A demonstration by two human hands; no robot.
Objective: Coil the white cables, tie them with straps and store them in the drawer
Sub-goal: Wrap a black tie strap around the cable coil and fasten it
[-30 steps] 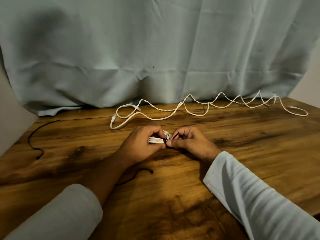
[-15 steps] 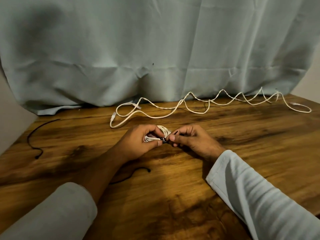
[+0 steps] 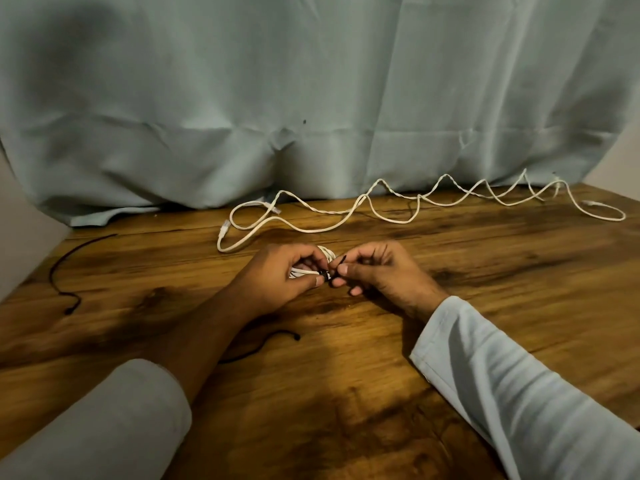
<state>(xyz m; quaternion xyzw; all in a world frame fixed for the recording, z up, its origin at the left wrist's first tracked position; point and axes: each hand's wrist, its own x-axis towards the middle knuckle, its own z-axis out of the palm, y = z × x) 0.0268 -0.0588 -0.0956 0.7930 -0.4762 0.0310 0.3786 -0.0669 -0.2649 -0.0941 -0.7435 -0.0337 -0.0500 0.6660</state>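
Near the middle of the worktop (image 3: pixel 450 341), the left hand (image 3: pixel 277 277) holds the coiled white cable (image 3: pixel 323 252), its grip clamped round the bundle with the thumb pressing across the strands. The right hand (image 3: pixel 384 270) has its grip pinched shut on the free end of a black strap (image 3: pixel 337 263) that wraps the coil's waist. Compared with a second ago, the strap's tail now stands up and away from the coil as a short dark line between the two hands, where before it lay tucked against the bundle; the right hand has drawn slightly back to the right. That reads as the strap being pulled through and tightened, so the first coil is close to being bound, though whether the strap is fully fastened is too small to tell.

Along the far edge of the worktop, against the pale blue curtain (image 3: pixel 311 98), the long uncoiled white cable (image 3: pixel 398 216) lies in the same wavy line as before, from left of centre toward the far right corner, untouched. A second black strap (image 3: pixel 64 282) lies near the left edge and a third black strap (image 3: pixel 277 336) pokes out from under the left forearm, both unmoved. No drawer is in view. So most of the task is ahead: finishing this tie, coiling and strapping the long cable, then storing both.
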